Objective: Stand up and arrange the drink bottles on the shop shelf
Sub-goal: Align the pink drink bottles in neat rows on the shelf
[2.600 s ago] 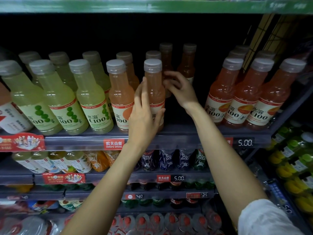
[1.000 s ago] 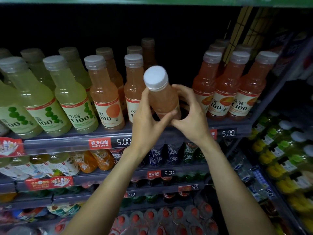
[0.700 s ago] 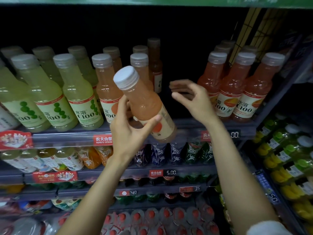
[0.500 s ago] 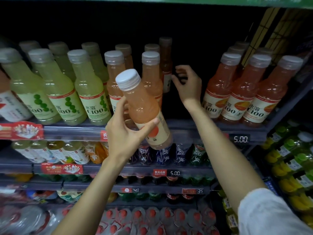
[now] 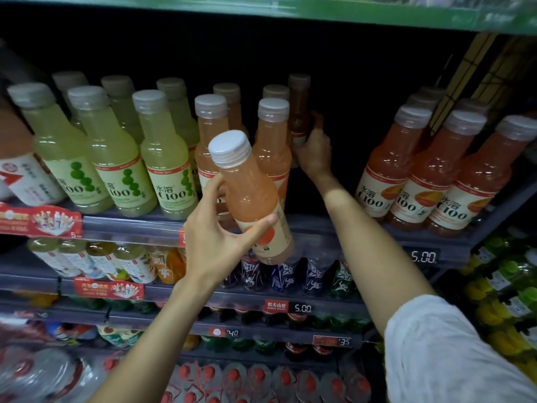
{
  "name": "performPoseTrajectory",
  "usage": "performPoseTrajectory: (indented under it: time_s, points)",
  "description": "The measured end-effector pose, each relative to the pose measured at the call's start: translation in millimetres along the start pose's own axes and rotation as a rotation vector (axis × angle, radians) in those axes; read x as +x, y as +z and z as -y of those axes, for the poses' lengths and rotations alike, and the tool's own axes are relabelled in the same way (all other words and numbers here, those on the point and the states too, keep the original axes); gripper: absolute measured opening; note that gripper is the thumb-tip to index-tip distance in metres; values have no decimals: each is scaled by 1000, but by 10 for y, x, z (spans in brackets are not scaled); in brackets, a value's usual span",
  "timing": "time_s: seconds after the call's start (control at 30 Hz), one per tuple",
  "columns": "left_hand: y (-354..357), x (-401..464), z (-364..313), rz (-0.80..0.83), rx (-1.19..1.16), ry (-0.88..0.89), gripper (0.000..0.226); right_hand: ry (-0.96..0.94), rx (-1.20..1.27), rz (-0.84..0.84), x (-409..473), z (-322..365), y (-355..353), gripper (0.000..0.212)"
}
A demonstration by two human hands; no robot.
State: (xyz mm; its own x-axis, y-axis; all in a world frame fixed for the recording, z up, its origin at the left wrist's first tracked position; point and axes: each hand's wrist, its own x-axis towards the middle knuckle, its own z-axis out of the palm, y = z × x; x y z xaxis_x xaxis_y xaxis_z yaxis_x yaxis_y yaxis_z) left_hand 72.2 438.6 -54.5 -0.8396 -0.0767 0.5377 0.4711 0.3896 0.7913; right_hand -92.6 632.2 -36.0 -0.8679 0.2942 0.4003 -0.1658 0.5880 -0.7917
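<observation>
Head view: left hand (image 5: pixel 216 242) grips 1 tilted peach bottle (image 5: pixel 250 196) (cap toward 11 o'clock); right hand (image 5: pixel 315 152) curls round a back-row bottle (image 5: pixel 298 112).

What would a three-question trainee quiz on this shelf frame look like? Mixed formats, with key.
1. True or false: the left hand holds a pink bottle upright on the shelf.
2. Multiple choice: the right hand is
A. hanging idle below the shelf
B. reaching to a dark bottle at the back of the row
C. on a price tag
3. Fill in: the bottles at the left of the shelf hold a ____ coloured drink.

Key
1. False: the bottle is tilted and held in front of the shelf, off it.
2. B
3. Green
</observation>
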Motion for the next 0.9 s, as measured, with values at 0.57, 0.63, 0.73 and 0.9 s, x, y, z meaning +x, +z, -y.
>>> performPoseTrajectory:
  time_s: [0.57,0.63,0.73,0.9]
  points:
    - [210,10,-153,51,-61,71,73,44,261,88,-473,-69,-618,69]
    - [249,29,-192,49,-65,93,76,24,170,60,-478,-53,-616,75]
    - [305,65,-234,44,-62,102,81,60,72,77,-471,-5,-626,70]
    - [365,118,-241,30,-40,113,79,37,229,103,-455,5,-655,58]
